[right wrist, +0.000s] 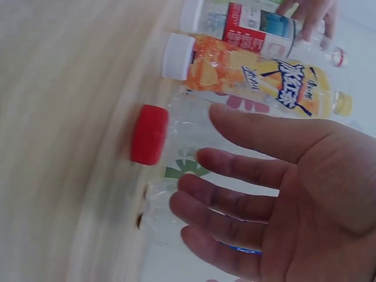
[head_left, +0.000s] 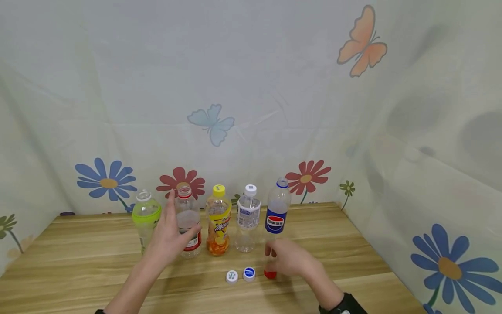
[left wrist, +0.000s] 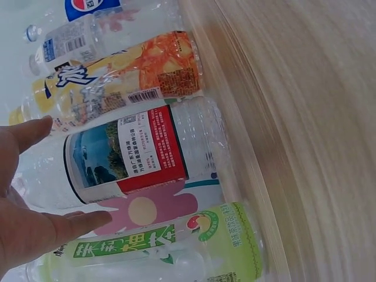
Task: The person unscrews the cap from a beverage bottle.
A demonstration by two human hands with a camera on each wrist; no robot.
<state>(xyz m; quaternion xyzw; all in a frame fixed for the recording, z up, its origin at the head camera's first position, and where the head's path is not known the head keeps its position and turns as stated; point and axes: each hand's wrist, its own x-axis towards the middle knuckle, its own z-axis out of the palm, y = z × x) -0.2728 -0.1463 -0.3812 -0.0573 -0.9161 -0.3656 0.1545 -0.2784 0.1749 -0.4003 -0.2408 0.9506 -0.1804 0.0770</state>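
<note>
My left hand [head_left: 169, 233] is held around the near side of a clear bottle [left wrist: 205, 138] with a red neck ring, its thumb and fingers spread apart. That bottle has no cap on. Nearby, my right hand [right wrist: 264, 188] hovers by a red cap [right wrist: 150, 135] on the table, fingers loosely bent and nothing between them. In the head view this hand partly covers the red cap. Two more caps lie left of it, a blue-topped one [head_left: 249, 274] and a white one [head_left: 232, 277].
Several bottles stand in a row at the back of the wooden table [head_left: 78, 261]: an uncapped green-labelled one [head_left: 146, 213], a yellow-capped tea bottle [head_left: 218, 224], a white-capped clear bottle [head_left: 247, 218] and an uncapped Pepsi bottle [head_left: 276, 213]. A flowered cloth [head_left: 255, 65] hangs behind.
</note>
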